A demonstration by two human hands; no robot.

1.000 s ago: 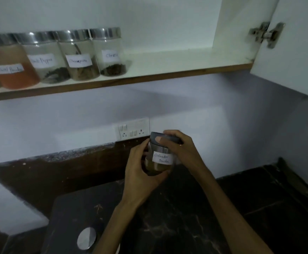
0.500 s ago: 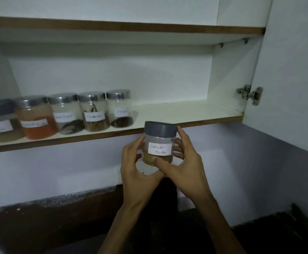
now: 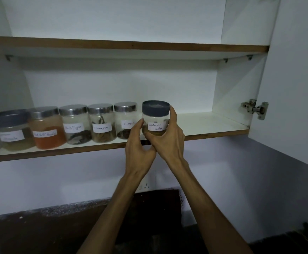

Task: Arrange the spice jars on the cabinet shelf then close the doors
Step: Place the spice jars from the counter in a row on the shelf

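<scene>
**Coriander jar arrives at the right end of the row**

The coriander jar (image 3: pixel 156 119), clear with a dark grey lid and a handwritten label facing out, is at the front of the lower shelf (image 3: pixel 204 123), just right of the cloves jar (image 3: pixel 125 120). Whether its base already rests on the board cannot be told, because fingers cover the bottom. Both hands hold it: the right hand (image 3: pixel 169 138) wraps the right side and underside with one finger reaching up to the lid, and the left hand (image 3: pixel 139 143) cups the left side with the thumb against the glass. This two-handed grip probably serves to keep the jar upright and the label turned forward as it goes in.

To the left runs a tidy line: the cinnamon jar (image 3: pixel 101 123), the black pepper jar (image 3: pixel 75 125), a chilli powder jar (image 3: pixel 47 128) with orange-red contents, and a wider grey-lidded jar (image 3: pixel 10 130) at the far left whose label is too blurred to read. All labels face out, which suggests the order is meant for easy reading.

The shelf to the right of the coriander jar is bare. The right door (image 3: pixel 296 70) stands open on its hinge (image 3: pixel 254 109), so closing is not yet done. Below, a dark worktop (image 3: pixel 39 233) lies in shadow.
</scene>
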